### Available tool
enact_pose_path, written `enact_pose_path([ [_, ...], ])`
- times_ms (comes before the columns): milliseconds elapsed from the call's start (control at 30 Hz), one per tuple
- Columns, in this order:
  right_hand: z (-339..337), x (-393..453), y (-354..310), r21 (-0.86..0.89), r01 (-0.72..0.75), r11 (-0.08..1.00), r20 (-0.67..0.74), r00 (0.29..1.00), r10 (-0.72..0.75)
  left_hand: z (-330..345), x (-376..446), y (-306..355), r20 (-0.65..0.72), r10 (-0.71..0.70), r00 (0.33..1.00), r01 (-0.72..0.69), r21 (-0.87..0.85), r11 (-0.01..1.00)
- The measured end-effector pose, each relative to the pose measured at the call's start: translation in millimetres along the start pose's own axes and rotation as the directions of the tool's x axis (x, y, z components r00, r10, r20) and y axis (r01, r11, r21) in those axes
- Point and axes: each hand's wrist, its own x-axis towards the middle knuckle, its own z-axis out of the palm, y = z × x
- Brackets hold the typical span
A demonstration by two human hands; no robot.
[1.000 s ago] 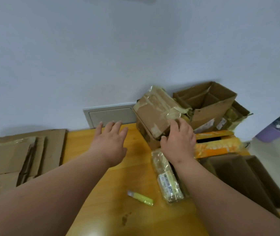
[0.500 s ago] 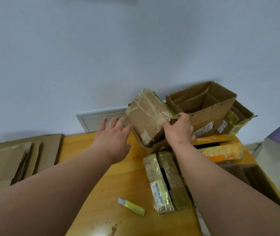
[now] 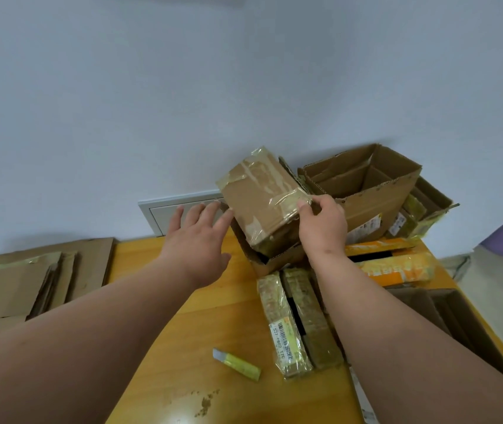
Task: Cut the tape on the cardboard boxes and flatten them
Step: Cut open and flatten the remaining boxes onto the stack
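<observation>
At the back of the yellow wooden worktop [image 3: 164, 316], close to the white wall [image 3: 183, 87], a small taped box [image 3: 262, 197] is held up and tipped to one side. The right hand [image 3: 320, 228] grips it by its right edge, with the fingers curled onto the shiny tape. The left hand [image 3: 198, 237] is flat and spread out, holding nothing, and its fingertips are just beside the left edge of the box; I cannot tell if they touch it. Under the small box sits another brown box [image 3: 274, 258], partly hidden. Right of them stands a big open box [image 3: 366, 191] with its flaps up, and an orange box [image 3: 394, 264] lies in front of it. A flat pack wrapped in clear tape [image 3: 284, 325] with a white label lies on the worktop by the right arm. A little yellow cutter [image 3: 238, 364] lies near it, touched by no hand. On the far left is a pile of flat cardboard [image 3: 30, 280]. A grey panel [image 3: 176, 212] sits low on the wall.
</observation>
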Motion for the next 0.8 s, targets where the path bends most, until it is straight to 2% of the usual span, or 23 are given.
enact_pose_path([
  [200,-23.5,-6.7,-9.0,0.313,-0.081,0.946,-0.016,0.996,0.09,-21.8,-8.7,-10.7,-0.13,-0.066,0.989,0.058,-0.069,0.996],
  [267,-26.7,-11.7,-14.8,0.409,-0.167,0.897,0.083,0.986,0.146,-32.6,-13.5,-16.5,-0.198,-0.063,0.978,0.051,-0.065,0.997],
  [367,-24.7,-20.9,-21.8,0.485,-0.313,0.817,0.268,0.942,0.201,-46.5,-26.9,-28.5,-0.312,0.045,0.949,-0.05,-0.007,0.999],
  [533,-3.3,-37.9,-32.7,0.436,-0.495,0.752,0.482,0.834,0.269,-52.0,-56.3,-56.5,-0.46,0.182,0.869,-0.181,0.046,0.982],
  [633,18.1,-47.7,-37.1,0.334,-0.559,0.759,0.572,0.76,0.308,-52.2,-72.9,-72.4,-0.425,0.179,0.887,-0.193,0.012,0.981],
  [733,41.7,-58.4,-35.2,0.226,-0.528,0.819,0.609,0.732,0.304,-50.0,-89.4,-86.8,-0.244,0.118,0.962,-0.131,-0.038,0.991],
  [800,55.3,-68.4,-33.0,0.132,-0.49,0.862,0.609,0.726,0.32,-42.3,-100.5,-95.2,-0.146,0.127,0.981,-0.132,-0.02,0.991],
])
